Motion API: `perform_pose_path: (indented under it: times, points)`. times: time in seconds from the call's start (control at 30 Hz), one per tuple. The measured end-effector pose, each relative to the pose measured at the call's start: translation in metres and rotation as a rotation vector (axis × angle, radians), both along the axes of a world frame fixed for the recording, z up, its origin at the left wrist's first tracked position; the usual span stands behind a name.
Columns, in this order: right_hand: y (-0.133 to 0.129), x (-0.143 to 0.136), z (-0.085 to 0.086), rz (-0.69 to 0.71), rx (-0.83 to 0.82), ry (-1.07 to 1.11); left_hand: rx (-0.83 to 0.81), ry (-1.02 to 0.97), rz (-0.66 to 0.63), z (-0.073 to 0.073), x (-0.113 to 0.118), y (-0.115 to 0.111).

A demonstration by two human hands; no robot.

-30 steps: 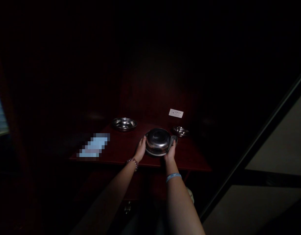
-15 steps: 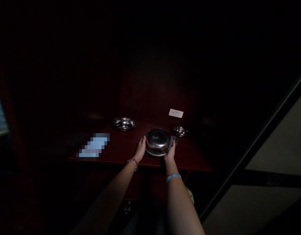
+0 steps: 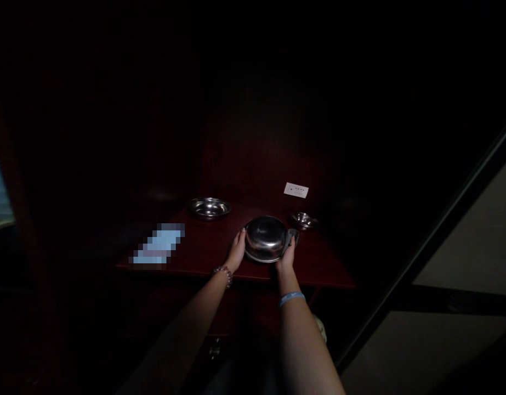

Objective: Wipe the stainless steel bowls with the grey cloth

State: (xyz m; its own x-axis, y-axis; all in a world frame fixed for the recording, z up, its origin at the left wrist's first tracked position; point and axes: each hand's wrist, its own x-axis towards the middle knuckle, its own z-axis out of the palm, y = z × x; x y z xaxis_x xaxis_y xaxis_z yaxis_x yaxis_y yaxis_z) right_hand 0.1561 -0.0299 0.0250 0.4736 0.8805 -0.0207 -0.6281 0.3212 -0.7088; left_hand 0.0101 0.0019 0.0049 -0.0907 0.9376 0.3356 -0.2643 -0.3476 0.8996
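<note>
Held bowl (image 3: pixel 266 238): smooth polished metal, glossy highlights. Wide dish (image 3: pixel 209 208) and small dish (image 3: pixel 304 220): shiny, mirror-like metal. Cloth (image 3: pixel 293 235): matt, rough-looking fabric. Counter (image 3: pixel 199 252): wood-like, smooth, faintly glossy. Wall plate (image 3: pixel 296 190): plastic-looking, smooth, matt. Wristband (image 3: pixel 291 298): rubbery-looking, smooth, matt. Bracelet (image 3: pixel 228 274): rounded beads, material too dark to tell.

Just behind the left hand (image 3: pixel 236 252) sits a bracelet (image 3: pixel 226 271) of small, round, purplish beads (dim light blurs their exact shade). Behind the right hand (image 3: pixel 288 257) runs a smooth, narrow, light-blue wristband (image 3: pixel 286 299) bearing a small pale mark (image 3: pixel 294 295).
</note>
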Motion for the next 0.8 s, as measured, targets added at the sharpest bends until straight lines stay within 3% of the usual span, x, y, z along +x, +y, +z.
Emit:
perform_pose_path:
  times: [0.4, 0.8]
  points:
    - [-0.0022, -0.0014, 0.0044, 0.094, 0.059, 0.106, 0.009, -0.037, -0.019, 0.0034, 0.0000, -0.0042]
    - [0.0001, -0.0001, 0.0042, 0.069, 0.027, -0.016, -0.011, -0.049, 0.006, -0.0004, 0.0001, -0.0001]
